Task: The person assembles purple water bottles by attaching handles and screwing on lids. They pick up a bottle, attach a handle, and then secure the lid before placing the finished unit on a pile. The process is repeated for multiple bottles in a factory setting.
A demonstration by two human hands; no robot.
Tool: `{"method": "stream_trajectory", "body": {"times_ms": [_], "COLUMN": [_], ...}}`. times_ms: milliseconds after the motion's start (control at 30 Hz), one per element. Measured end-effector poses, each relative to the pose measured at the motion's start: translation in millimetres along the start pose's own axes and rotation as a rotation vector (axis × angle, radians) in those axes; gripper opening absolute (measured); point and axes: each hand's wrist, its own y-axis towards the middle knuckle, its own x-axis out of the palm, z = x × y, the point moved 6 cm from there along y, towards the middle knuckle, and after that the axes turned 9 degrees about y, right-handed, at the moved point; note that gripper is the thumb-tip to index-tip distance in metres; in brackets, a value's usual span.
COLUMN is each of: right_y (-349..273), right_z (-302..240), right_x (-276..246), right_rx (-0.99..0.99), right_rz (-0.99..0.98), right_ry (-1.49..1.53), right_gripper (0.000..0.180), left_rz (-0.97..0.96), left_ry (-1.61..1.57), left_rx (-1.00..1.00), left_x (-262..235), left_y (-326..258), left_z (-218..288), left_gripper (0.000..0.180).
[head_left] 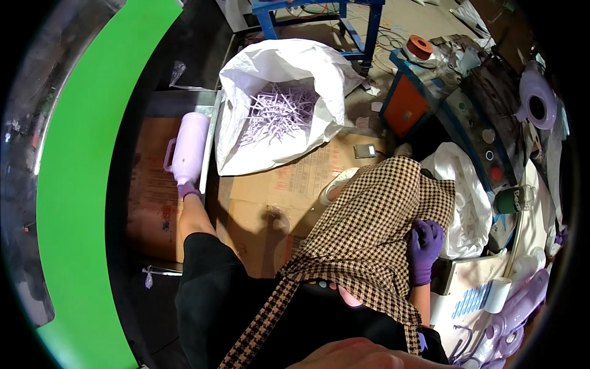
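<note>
A lavender plastic jug (191, 147) with a side handle lies over a cardboard-lined bin at the left. My left hand (189, 189), in a purple glove, is closed around its narrow near end; the fingers are partly hidden by the jug. My right hand (426, 246), also gloved in purple, rests against the checked apron (369, 227) on my lap. Its fingers are curled in, and nothing shows in them.
Beyond the bin's metal edge stands a white sack (270, 157) of thin lavender plastic scraps (279, 111). A green panel (74, 184) curves along the left. At right are a control box with buttons (485, 135), a white bag (464, 227) and more lavender jugs (522, 301).
</note>
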Motion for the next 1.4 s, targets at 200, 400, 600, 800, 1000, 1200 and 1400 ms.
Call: {"method": "stream_trajectory", "body": {"times_ms": [200, 400, 600, 800, 1000, 1200, 1400], "right_y": [-4, -4, 47, 89, 85, 57, 32], "right_z": [5, 4, -93, -153, -105, -118, -134], "right_x": [2, -3, -26, -8, 0, -19, 4], "right_rx": [-0.014, -0.067, -0.260, -0.134, -0.036, -0.341, -0.233], "right_rz": [-0.018, -0.011, 0.047, -0.168, -0.280, 0.091, -0.147], "right_ry": [0.023, 0.130, 0.552, 0.724, 0.774, 0.607, 0.300], "right_gripper": [0.024, 0.027, 0.029, 0.055, 0.042, 0.045, 0.051], "left_rz": [0.153, 0.131, -0.540, -0.839, -0.974, -1.118, -0.991], "left_ry": [0.090, 0.753, 0.590, 0.347, 0.348, 0.444, 0.333], "left_rx": [0.412, 1.333, 1.333, 1.610, 1.545, 1.353, 1.596], "left_x": [20, 68, 141, 186, 218, 237, 218], "left_y": [56, -106, -328, -518, -539, -525, -563], "left_z": [44, 190, 255, 206, 218, 198, 191], "left_gripper": [0.048, 0.036, 0.027, 0.026, 0.077, 0.103, 0.083]}}
